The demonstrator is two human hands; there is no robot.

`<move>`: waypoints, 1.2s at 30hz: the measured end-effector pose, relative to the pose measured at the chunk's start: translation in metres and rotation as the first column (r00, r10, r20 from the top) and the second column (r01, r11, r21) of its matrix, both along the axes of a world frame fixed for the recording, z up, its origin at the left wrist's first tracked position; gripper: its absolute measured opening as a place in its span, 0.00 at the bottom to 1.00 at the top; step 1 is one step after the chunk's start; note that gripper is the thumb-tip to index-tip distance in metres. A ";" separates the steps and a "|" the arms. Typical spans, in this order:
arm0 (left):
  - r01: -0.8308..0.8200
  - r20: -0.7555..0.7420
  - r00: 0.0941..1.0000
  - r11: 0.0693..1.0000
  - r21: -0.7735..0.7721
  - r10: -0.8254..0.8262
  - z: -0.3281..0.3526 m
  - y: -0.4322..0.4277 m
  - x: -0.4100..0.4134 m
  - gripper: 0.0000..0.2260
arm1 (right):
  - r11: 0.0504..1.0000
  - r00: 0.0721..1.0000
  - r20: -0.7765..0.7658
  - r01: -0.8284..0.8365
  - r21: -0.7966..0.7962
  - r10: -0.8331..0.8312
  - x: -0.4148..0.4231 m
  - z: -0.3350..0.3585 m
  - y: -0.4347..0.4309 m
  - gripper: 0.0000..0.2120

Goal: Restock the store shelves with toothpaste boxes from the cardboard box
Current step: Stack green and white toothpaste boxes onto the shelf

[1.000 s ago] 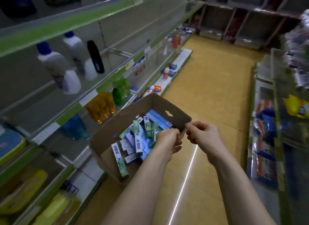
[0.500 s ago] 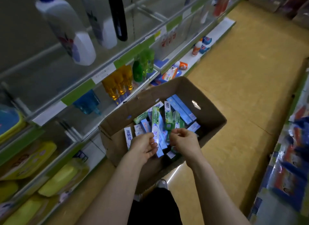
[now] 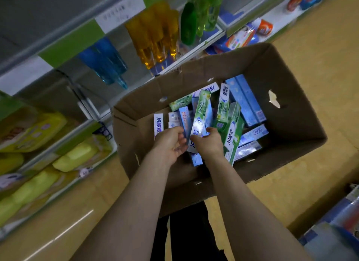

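I am judging the main risk to be a snag. The toothpaste boxes (image 3: 244,101) are lying jumbled in the cardboard box (image 3: 291,128), some flat, some leaning on end and crossing each other. Pulling 1 out could drag its neighbours up or tip them over. The green-and-white toothpaste box (image 3: 201,111) is being held only at its lower end, so I am expecting the long free end to swing or slip as it comes out. The thin card could also crush if the squeeze is too hard. The 2 hands are working almost touching, which is leaving little room to separate the packs.

Both forearms are reaching down and forward into the carton. The right hand (image 3: 210,144) is wrapping its thumb and fingers around the bottom of the green-and-white toothpaste box, which is standing tilted in the middle of the pile. The left hand (image 3: 170,142) is just beside it, with its fingers curling against the lower end of a light-blue toothpaste box (image 3: 184,119). I cannot tell whether it is pinching that pack or only touching it.

The carton is sitting on the floor, close beside the store shelves (image 3: 73,39).
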State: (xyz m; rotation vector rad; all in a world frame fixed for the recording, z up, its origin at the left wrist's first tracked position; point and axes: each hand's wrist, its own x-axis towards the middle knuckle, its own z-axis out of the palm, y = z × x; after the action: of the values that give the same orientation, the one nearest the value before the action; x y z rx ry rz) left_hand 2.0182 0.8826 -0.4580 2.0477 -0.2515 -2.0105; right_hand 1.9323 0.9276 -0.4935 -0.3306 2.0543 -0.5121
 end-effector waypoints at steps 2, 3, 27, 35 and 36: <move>-0.018 -0.003 1.000 0.999 0.028 0.018 -0.016 0.000 0.000 0.07 | 0.999 0.999 -0.019 -0.034 0.041 0.035 0.001 -0.016 -0.004 0.33; -0.026 -0.004 1.000 0.999 0.040 0.026 -0.022 0.001 0.000 0.07 | 0.997 0.999 -0.023 -0.043 0.060 0.044 0.001 -0.022 -0.006 0.33; 0.055 -0.343 0.936 0.996 -0.072 -0.076 0.043 -0.011 -0.019 0.08 | 0.907 0.913 0.332 0.330 -0.262 -0.237 -0.006 0.089 0.039 0.19; 0.163 -0.535 0.802 0.959 -0.234 -0.267 0.143 0.020 -0.053 0.04 | 0.553 0.773 0.282 0.613 -0.564 -0.569 -0.032 0.192 0.095 0.14; 0.190 -0.545 0.781 0.947 -0.259 -0.305 0.155 0.028 -0.062 0.05 | 0.521 0.772 0.257 0.596 -0.611 -0.582 -0.036 0.205 0.107 0.17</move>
State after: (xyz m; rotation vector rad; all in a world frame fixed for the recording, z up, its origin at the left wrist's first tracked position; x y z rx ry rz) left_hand 1.9565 0.9104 -0.3027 1.2476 -0.5843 -2.5433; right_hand 1.8963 1.0344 -0.2887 -0.0043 1.8528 -1.7039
